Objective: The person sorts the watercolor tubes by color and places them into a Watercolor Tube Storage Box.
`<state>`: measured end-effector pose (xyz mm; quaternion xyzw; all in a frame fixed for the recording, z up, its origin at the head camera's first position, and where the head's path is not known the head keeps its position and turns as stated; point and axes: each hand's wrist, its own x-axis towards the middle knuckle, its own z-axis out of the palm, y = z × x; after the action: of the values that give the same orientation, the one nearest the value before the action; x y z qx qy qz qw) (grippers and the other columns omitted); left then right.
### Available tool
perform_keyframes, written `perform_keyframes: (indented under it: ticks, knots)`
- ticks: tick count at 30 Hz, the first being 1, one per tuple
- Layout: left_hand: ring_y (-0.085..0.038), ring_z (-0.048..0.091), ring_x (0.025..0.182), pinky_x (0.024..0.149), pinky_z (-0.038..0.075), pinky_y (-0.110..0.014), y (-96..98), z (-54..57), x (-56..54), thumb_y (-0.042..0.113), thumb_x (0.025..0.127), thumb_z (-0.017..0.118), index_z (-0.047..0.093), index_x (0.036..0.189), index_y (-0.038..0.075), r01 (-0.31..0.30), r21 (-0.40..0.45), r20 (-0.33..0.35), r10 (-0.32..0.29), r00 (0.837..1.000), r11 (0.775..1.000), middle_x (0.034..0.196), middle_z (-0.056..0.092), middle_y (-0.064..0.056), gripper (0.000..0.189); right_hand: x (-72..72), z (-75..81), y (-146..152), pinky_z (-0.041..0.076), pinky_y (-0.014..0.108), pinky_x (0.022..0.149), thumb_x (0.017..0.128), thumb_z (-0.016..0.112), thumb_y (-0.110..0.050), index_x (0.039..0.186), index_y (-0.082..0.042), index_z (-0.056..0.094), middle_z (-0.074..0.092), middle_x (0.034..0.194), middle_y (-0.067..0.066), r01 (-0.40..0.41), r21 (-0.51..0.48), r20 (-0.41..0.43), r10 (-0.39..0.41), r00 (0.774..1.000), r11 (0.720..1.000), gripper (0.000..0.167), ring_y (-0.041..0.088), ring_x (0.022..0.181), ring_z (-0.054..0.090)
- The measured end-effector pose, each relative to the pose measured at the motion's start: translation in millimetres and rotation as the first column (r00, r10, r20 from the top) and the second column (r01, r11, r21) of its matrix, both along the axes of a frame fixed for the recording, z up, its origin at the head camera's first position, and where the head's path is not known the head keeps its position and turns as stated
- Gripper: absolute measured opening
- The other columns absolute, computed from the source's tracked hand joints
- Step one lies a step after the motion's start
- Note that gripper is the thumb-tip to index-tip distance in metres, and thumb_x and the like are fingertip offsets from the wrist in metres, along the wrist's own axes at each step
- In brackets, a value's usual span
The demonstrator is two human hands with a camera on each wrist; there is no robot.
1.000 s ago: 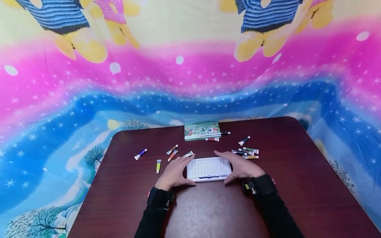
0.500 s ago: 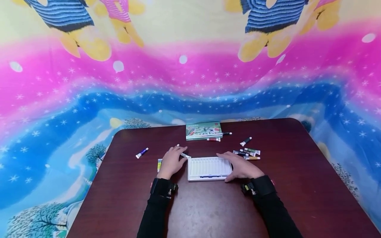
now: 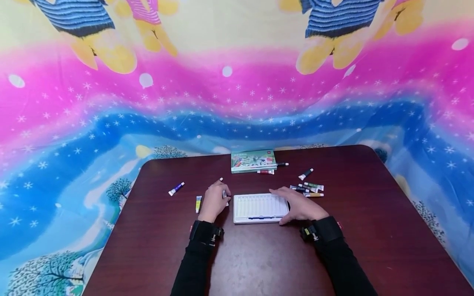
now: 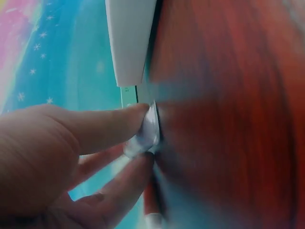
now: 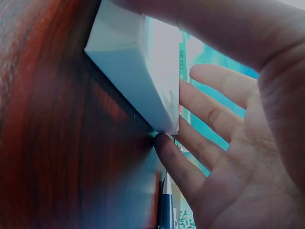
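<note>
In the head view, a white paint-tube tray (image 3: 259,207) with slots and a dark brush-like stick lies mid-table. My right hand (image 3: 303,205) spans its right end, thumb at the near edge and fingers at the far edge. The right wrist view shows the fingers (image 5: 209,109) along the tray's side (image 5: 128,76). Just left of the tray, my left hand (image 3: 214,200) pinches a silvery paint tube (image 4: 148,129) between thumb and fingertips, low over the table. Another tube's white cap (image 3: 221,179) shows beyond that hand, its body mostly hidden.
A yellow tube (image 3: 198,204) and a purple tube (image 3: 176,188) lie to the left. Several tubes, including an ochre one (image 3: 313,195) and a dark one (image 3: 305,174), lie to the right. A green box (image 3: 253,160), a red tube (image 3: 266,172) and a black-ended brush (image 3: 282,164) lie at the back.
My left hand has let go of the tray's left end, moved left and taken hold of the silvery tube beside it. My right hand has stayed at the tray's right end.
</note>
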<state>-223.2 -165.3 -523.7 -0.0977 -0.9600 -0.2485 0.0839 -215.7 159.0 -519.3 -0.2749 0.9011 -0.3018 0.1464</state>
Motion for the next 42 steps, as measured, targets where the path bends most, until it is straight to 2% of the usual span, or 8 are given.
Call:
perform_keyframes:
  ticks: [4, 8, 11, 15, 23, 27, 30, 42]
  knots:
    - [-0.028, 0.073, 0.098, 0.087, 0.059, -0.043, -2.9, -2.1, 0.4, 0.000, 0.087, 0.081, 0.076, 0.103, 0.009, 0.002, 0.140, 0.018, -0.004, 1.000, 0.990, 0.112, 0.070, -0.012, 0.019, -0.5, -0.7, -0.4, 0.046, 0.053, 0.108, 0.073, 0.096, -0.030, 0.160, -0.015, 0.041, 0.046, 0.155, 0.015, 0.000, -0.005, 0.002, 0.000, 1.000, 1.000, 0.104, 0.032, 0.136, 0.048]
    - [-0.025, 0.075, 0.089, 0.078, 0.061, -0.037, -11.2, -0.3, -0.4, 0.005, 0.093, 0.076, 0.072, 0.123, 0.010, -0.015, 0.298, 0.040, 0.003, 0.999, 0.954, 0.103, 0.072, -0.013, 0.030, 0.2, -1.0, 0.0, 0.046, 0.053, 0.108, 0.074, 0.096, -0.030, 0.160, -0.016, 0.041, 0.045, 0.157, 0.015, 0.001, -0.007, 0.007, -0.001, 1.000, 1.000, 0.104, 0.033, 0.138, 0.047]
    - [-0.028, 0.077, 0.083, 0.071, 0.062, -0.033, -16.1, 8.5, 0.3, 0.011, 0.099, 0.070, 0.068, 0.134, 0.013, -0.009, 0.489, 0.054, -0.020, 0.998, 0.872, 0.100, 0.069, -0.015, 0.035, 0.4, -0.9, 0.2, 0.046, 0.053, 0.108, 0.074, 0.096, -0.030, 0.160, -0.015, 0.041, 0.046, 0.156, 0.015, -0.004, -0.013, 0.001, 0.004, 1.000, 1.000, 0.104, 0.033, 0.136, 0.048]
    - [-0.031, 0.077, 0.074, 0.068, 0.063, -0.034, -15.5, 26.3, 5.4, 0.013, 0.098, 0.072, 0.066, 0.138, 0.021, 0.026, 0.687, 0.040, -0.073, 0.997, 0.726, 0.099, 0.062, -0.018, 0.042, 0.5, -1.3, 0.1, 0.046, 0.053, 0.108, 0.073, 0.096, -0.030, 0.160, -0.014, 0.041, 0.047, 0.154, 0.015, -0.012, -0.021, -0.002, 0.012, 1.000, 1.000, 0.104, 0.032, 0.134, 0.049]
    - [-0.035, 0.077, 0.088, 0.083, 0.062, -0.048, -10.4, 56.7, 23.5, 0.003, 0.092, 0.076, 0.057, 0.144, 0.026, 0.088, 0.810, 0.050, -0.218, 0.975, 0.580, 0.109, 0.061, -0.023, 0.059, 1.1, -0.7, 0.5, 0.046, 0.054, 0.108, 0.074, 0.096, -0.029, 0.161, -0.015, 0.040, 0.046, 0.155, 0.015, -0.008, -0.039, 0.007, 0.008, 1.000, 0.999, 0.104, 0.033, 0.136, 0.049]
    - [-0.037, 0.077, 0.086, 0.080, 0.063, -0.046, -11.3, 65.9, 30.2, 0.003, 0.087, 0.082, 0.059, 0.142, 0.019, 0.062, 0.857, 0.060, -0.218, 0.974, 0.512, 0.103, 0.065, -0.019, 0.062, 1.6, 0.8, 0.0, 0.047, 0.053, 0.107, 0.073, 0.096, -0.029, 0.160, -0.013, 0.041, 0.047, 0.153, 0.016, -0.009, -0.034, -0.005, 0.009, 1.000, 0.999, 0.105, 0.032, 0.133, 0.050]
    - [-0.033, 0.077, 0.081, 0.077, 0.063, -0.043, -11.8, 69.4, 32.7, 0.005, 0.082, 0.087, 0.062, 0.139, 0.019, 0.031, 0.860, 0.079, -0.193, 0.978, 0.509, 0.098, 0.068, -0.013, 0.063, 1.9, 2.0, 0.0, 0.047, 0.053, 0.107, 0.073, 0.096, -0.028, 0.160, -0.013, 0.041, 0.048, 0.153, 0.016, -0.008, -0.034, -0.005, 0.008, 1.000, 0.999, 0.105, 0.032, 0.132, 0.051]
    - [-0.022, 0.077, 0.081, 0.077, 0.061, -0.029, -9.3, 70.1, 33.2, 0.011, 0.081, 0.089, 0.061, 0.143, 0.015, 0.039, 0.778, 0.106, -0.193, 0.975, 0.627, 0.105, 0.071, -0.015, 0.068, 1.2, 2.6, -0.4, 0.046, 0.054, 0.108, 0.073, 0.096, -0.028, 0.161, -0.013, 0.040, 0.046, 0.154, 0.017, -0.010, -0.026, 0.003, 0.010, 1.000, 1.000, 0.105, 0.034, 0.135, 0.049]
